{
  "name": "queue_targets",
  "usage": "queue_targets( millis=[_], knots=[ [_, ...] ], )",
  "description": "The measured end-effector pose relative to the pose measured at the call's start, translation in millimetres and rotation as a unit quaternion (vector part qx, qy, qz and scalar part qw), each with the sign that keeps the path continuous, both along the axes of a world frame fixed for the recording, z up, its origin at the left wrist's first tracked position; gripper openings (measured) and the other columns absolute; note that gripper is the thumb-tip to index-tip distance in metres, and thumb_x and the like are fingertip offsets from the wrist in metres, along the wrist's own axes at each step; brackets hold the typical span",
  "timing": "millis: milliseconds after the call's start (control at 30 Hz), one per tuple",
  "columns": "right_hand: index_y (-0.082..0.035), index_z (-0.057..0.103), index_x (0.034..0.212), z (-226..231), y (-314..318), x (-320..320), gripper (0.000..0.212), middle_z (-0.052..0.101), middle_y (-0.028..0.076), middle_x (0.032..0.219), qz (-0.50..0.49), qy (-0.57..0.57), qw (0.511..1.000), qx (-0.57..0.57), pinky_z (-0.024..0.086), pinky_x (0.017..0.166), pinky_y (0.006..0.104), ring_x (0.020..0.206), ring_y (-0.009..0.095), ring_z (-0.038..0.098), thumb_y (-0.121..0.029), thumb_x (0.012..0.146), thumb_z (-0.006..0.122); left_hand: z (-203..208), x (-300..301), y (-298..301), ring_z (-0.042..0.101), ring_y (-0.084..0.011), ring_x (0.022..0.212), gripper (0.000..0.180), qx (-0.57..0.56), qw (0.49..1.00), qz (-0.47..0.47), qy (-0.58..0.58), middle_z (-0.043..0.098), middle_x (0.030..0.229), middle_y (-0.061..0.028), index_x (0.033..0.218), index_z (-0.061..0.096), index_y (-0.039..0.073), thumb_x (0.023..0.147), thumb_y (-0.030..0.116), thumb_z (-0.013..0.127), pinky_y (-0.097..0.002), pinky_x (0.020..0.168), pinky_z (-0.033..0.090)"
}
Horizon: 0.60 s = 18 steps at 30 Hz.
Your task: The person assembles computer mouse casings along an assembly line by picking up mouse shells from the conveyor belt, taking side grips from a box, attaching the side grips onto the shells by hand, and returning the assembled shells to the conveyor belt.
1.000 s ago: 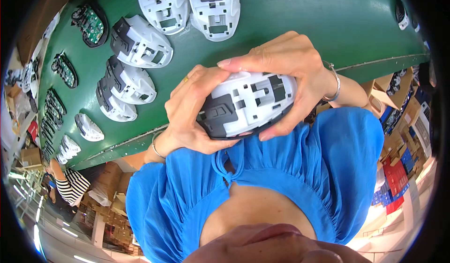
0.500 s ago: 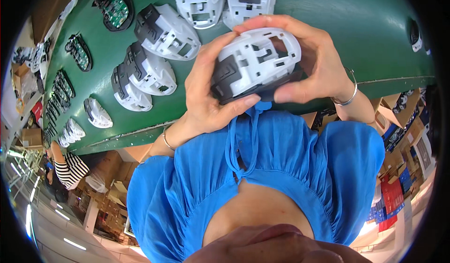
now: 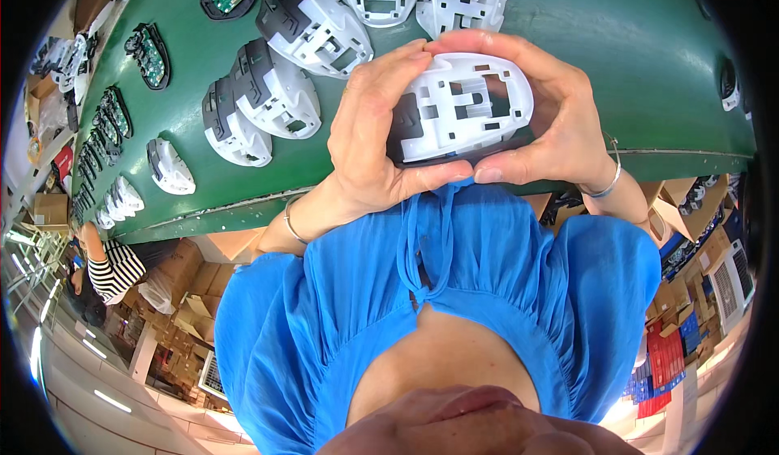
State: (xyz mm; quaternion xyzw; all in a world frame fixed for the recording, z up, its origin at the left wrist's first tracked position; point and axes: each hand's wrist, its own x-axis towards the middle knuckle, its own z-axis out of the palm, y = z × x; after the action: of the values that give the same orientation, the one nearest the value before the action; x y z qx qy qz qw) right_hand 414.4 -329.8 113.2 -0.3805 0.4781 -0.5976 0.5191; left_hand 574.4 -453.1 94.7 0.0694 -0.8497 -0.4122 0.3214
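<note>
A white and dark grey computer mouse shell (image 3: 468,108) is held between both hands just above the near edge of the bench. My left hand (image 3: 365,130) wraps its dark end, thumb along the near side. Around the white cut-out end curls my right hand (image 3: 560,122), its thumb tip almost meeting the left thumb. The underside of the shell is hidden. Beyond and to the left lie several similar shells, one of them (image 3: 316,33) close to my left fingers and another (image 3: 464,1) past my fingertips.
Green bench (image 3: 608,57) under everything. Black mouse bases with green circuit boards (image 3: 148,57) lie far left, more in a row along the left side. A small white shell (image 3: 170,167) sits near the front edge. Another person's striped sleeve (image 3: 118,270) shows at left; cardboard boxes (image 3: 673,220) stand right.
The held shell has turned slightly and shifted a little right, its dark end now more covered by my left hand. My thumbs have come closer together. The bench things shift in view.
</note>
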Motion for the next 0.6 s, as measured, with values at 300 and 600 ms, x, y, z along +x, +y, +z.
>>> queue_targets(
  millis=[300, 600],
  knots=[
    [0.004, 0.050, 0.123, -14, 4, 14, 0.073, 0.057, 0.016, 0.122, -0.046, -0.007, 0.995, -0.090, 0.045, 0.094, 0.0335, 0.109, 0.020, 0.056, -0.004, 0.059, 0.084, -1, 7, -3, 0.061, -0.0370, 0.089, 0.072, -0.035, 0.998, -0.009, 0.045, 0.059, 0.100, -0.0268, 0.109, 0.052, -0.010, 0.069, 0.044, 0.076, -0.0417, 0.074, 0.051],
    [0.004, 0.053, 0.121, -5, -6, 10, 0.065, 0.059, 0.012, 0.117, -0.028, 0.007, 0.999, -0.015, 0.047, 0.093, 0.0316, 0.105, 0.017, 0.057, -0.003, 0.063, 0.082, 0, 8, -4, 0.062, -0.0306, 0.087, 0.070, 0.016, 0.999, 0.030, -0.008, 0.061, 0.101, -0.0194, 0.113, 0.053, -0.008, 0.069, 0.041, 0.077, -0.0355, 0.075, 0.051]
  ],
)
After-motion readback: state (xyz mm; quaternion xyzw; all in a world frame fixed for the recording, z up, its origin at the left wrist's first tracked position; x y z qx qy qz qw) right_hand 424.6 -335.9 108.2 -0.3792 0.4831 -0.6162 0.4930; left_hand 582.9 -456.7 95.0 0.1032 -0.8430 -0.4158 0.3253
